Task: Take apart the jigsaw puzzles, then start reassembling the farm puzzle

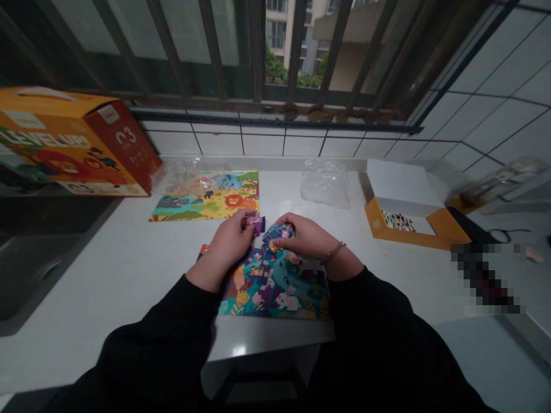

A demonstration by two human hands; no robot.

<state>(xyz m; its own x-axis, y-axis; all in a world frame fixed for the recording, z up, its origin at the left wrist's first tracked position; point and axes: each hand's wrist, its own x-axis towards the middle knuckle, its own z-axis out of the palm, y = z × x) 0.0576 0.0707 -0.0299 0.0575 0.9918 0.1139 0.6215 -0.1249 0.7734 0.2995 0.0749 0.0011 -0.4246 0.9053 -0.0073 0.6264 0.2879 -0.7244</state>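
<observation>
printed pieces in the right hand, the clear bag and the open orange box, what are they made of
Printed pieces: likely thin cardboard, flat and colourfully printed; gloss unclear. Clear bag: seemingly thin plastic, shiny, see-through and crinkled. Open orange box: probably smooth card, with a folded lid flap.

Pinching a purple piece (257, 224) in the left hand (232, 238); gripping several printed pieces (279, 234) in the right hand (307, 234), just beside. Working over the far part of a rabbit-printed board (297, 312) on a white surface (107, 269). Facing a lion-printed board (224, 202) partly under clear plastic (185, 176), an orange "LEVEL UP!" box (64, 149) on the left, and an open yellow carton (413, 238) on the right.
</observation>
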